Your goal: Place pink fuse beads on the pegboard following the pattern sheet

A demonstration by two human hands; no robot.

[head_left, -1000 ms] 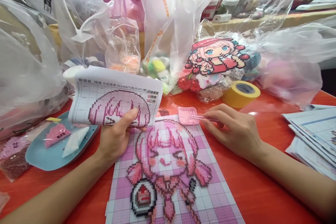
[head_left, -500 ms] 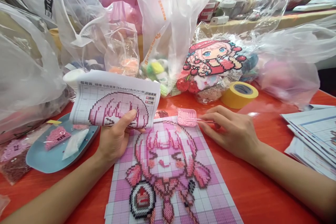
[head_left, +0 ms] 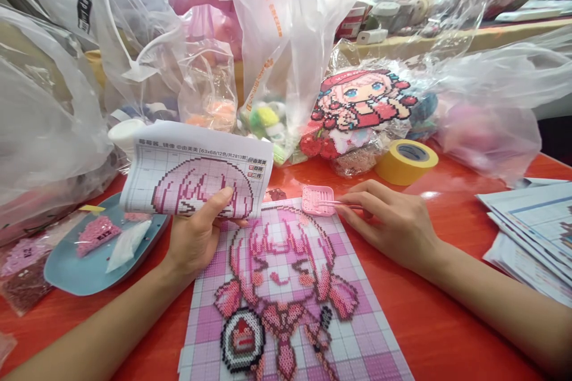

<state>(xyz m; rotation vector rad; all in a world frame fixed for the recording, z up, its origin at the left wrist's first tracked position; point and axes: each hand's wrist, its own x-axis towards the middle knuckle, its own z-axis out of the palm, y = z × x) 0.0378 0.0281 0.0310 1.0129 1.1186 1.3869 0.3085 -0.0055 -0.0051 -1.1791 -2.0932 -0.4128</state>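
My left hand [head_left: 199,235] grips a folded paper pattern sheet [head_left: 201,158], thumb on its printed front, above the upper left of the pegboard. Between the fingers of my right hand [head_left: 393,220] is a pair of pink tweezers [head_left: 353,206], its tips over a small pink bead tray [head_left: 318,200]. The tray rests at the pegboard's far edge, with pink beads in it. Below lies the checkered pink and white pegboard [head_left: 370,333], bearing a bead figure [head_left: 279,277] with a dark outline, pink hair and a round cake emblem.
At left, a blue plate [head_left: 67,274] carries bead packets [head_left: 98,235]. A yellow tape roll [head_left: 407,162] and a finished bead picture [head_left: 361,98] stand behind my right hand. Papers [head_left: 531,232] lie at right. Plastic bags [head_left: 286,41] line the back.
The tweezers' tips have moved slightly left, further over the pink tray. My left hand and the pattern sheet have hardly moved.
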